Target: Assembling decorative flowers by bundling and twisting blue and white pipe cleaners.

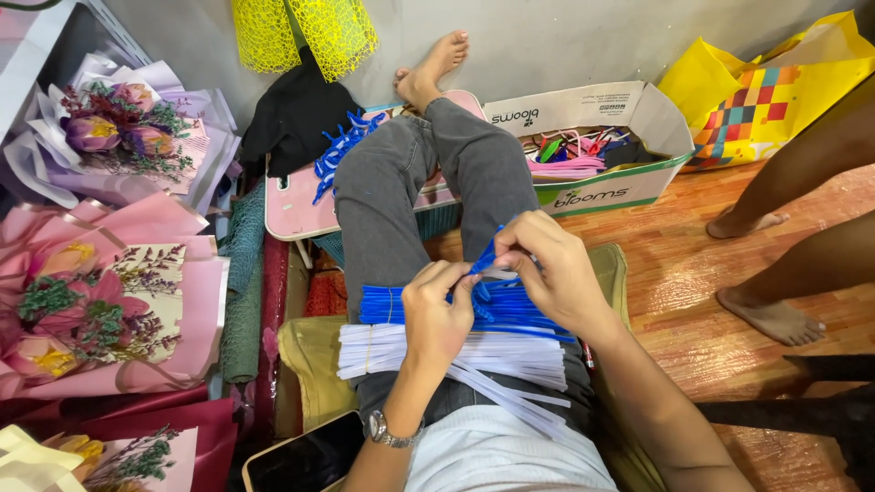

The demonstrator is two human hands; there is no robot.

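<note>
We see left hand [439, 314] and right hand [547, 269] both pinched shut on blue pipe cleaner [484, 258], above blue bundle [456, 308] and white bundle [437, 351] across lap.

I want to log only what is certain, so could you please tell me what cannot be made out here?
- Head view: the bent blue fuzzy wire is mostly covered by the fingers of the left hand and right hand.
- The dark phone is cut off by the bottom edge.
- The cardboard box contents are too tangled to identify.
</note>
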